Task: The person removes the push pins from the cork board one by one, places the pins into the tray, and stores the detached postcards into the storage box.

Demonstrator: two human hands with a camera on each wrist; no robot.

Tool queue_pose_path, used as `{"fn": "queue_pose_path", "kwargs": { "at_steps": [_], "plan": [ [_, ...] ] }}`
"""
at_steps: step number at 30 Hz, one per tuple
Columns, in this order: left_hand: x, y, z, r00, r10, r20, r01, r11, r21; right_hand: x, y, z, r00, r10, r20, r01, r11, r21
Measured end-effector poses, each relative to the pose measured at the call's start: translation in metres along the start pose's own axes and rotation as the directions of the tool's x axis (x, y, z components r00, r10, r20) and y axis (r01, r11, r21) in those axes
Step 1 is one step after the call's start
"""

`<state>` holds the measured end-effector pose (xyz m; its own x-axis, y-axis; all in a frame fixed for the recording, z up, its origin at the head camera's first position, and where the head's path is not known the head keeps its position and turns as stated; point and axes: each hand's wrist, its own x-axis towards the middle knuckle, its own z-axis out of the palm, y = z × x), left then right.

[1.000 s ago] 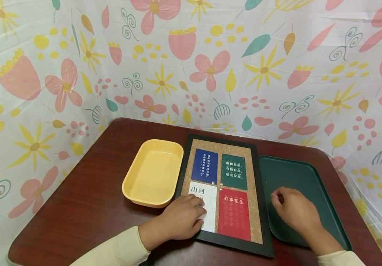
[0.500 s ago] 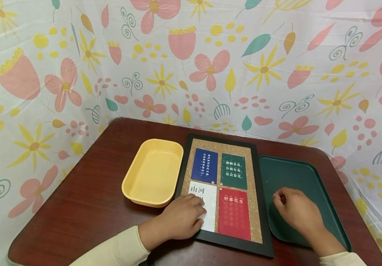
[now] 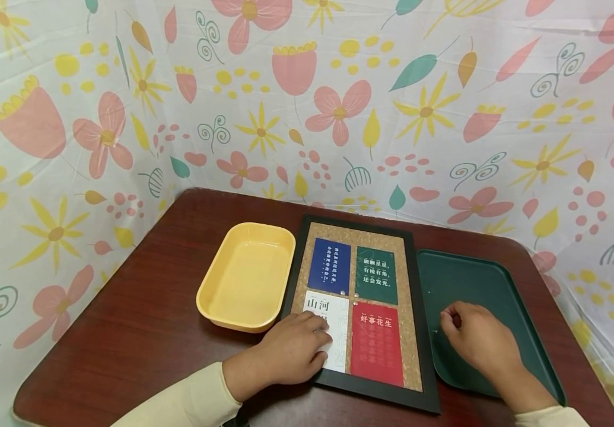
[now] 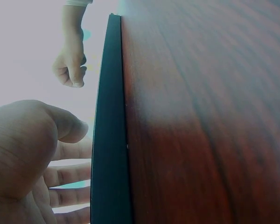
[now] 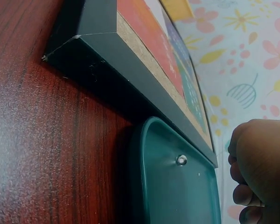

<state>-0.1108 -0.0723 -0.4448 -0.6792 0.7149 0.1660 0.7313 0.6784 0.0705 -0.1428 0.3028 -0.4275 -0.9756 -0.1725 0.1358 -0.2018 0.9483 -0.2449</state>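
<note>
One corkboard (image 3: 408, 332) in a black frame (image 3: 376, 391) lay flat on the table (image 3: 125, 296), between a basin to its left and a tray to its right. Four cards on it, two by two: blue card (image 3: 329, 267) far left, green card (image 3: 377, 276) far right, white card (image 3: 337, 326) near left, red card (image 3: 376, 344) near right. Three small clear studs (image 3: 342, 293) counted, clustered where the cards' corners met.

Two hands. Left hand (image 3: 296, 344) rested on the white card, fingers relaxed; left wrist view gave its palm side, fingers extended beside the frame. Right hand (image 3: 480, 338) hung over the tray, fingers curled closed.

Right wrist view gave one clear, rounded piece (image 5: 181, 160) on the tray floor, only a faint glint from the head. It also gave the frame's thick side and a pale, worn seam at its near corner.

Cork: tan, grainy. Green tray (image 3: 483, 279): one, shallow, round-cornered. Yellow basin (image 3: 248, 284): one, deeper, smooth, glossy. Table: reddish-brown, dark wood grain. Two cream sleeves (image 3: 194, 400). Behind, creased white cloth (image 3: 339, 65), printed with pink and yellow flowers.
</note>
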Motion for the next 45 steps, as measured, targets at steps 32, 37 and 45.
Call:
{"fn": "queue_pose_path", "kwargs": {
  "at_steps": [32,37,45],
  "plan": [
    [0.000,-0.001,-0.001,1.000,0.003,-0.004,-0.003,1.000,-0.004,0.007,-0.022,0.014,1.000,-0.030,-0.007,0.030,1.000,-0.008],
    [0.000,-0.001,-0.001,1.000,0.004,-0.003,-0.004,1.000,-0.006,0.007,-0.028,0.016,0.999,-0.030,-0.017,0.030,1.000,0.000],
    [-0.001,0.000,0.000,1.000,-0.005,0.003,0.005,1.000,-0.002,0.009,-0.037,0.021,0.999,-0.029,-0.014,0.029,1.000,0.006]
  ]
}}
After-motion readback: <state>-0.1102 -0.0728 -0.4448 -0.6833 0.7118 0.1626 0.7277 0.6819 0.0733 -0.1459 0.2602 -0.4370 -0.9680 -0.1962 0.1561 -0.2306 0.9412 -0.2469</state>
